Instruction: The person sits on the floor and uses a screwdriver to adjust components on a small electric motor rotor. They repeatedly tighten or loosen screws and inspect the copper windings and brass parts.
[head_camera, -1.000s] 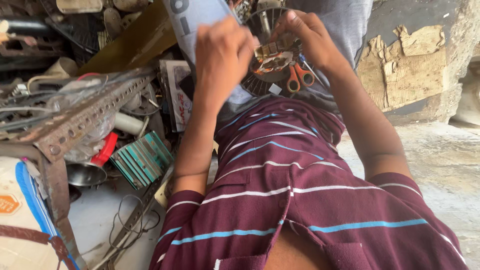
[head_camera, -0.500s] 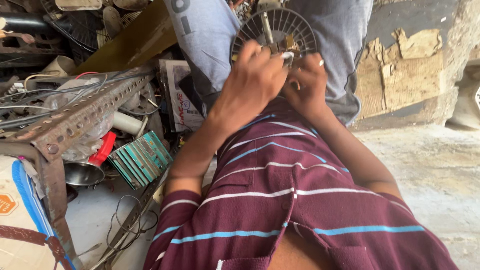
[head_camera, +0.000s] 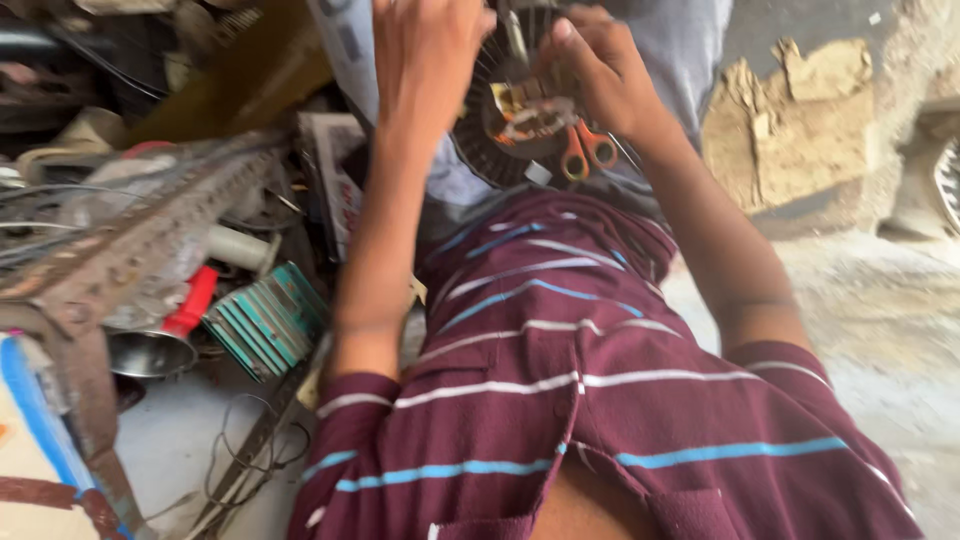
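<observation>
- The left hand (head_camera: 425, 65) is at the far edge of the view, seen from its back, fingers curled down on the left rim of a round dark motor part (head_camera: 510, 120); whether it truly grips the rim I cannot tell.
- The right hand (head_camera: 600, 75) is just right of it, fingers bent and pinched round a thin metal tool (head_camera: 515, 35) that stands nearly upright over the part.
- The motor part rests on the person's lap, on grey trousers (head_camera: 690, 50), far centre of the scene. Its ribbed black rim shows between the two hands, with copper-coloured windings in its middle.
- Orange-handled scissors (head_camera: 585, 155) lie at the near right edge of the part, just under the right hand.
- Nearer in, a maroon striped shirt (head_camera: 600, 400) fills the lower middle of the view.
- To the left, a rusty perforated angle bar (head_camera: 140, 250) runs slantwise over a heap of scrap.
- Beside it, near the left forearm, lies a green finned block (head_camera: 265, 320), with a red-handled steel cup (head_camera: 150, 345) just left of that.
- Loose wire (head_camera: 240, 450) lies on the floor at the near left.
- A crumbling wall (head_camera: 790, 130) stands at the far right.
</observation>
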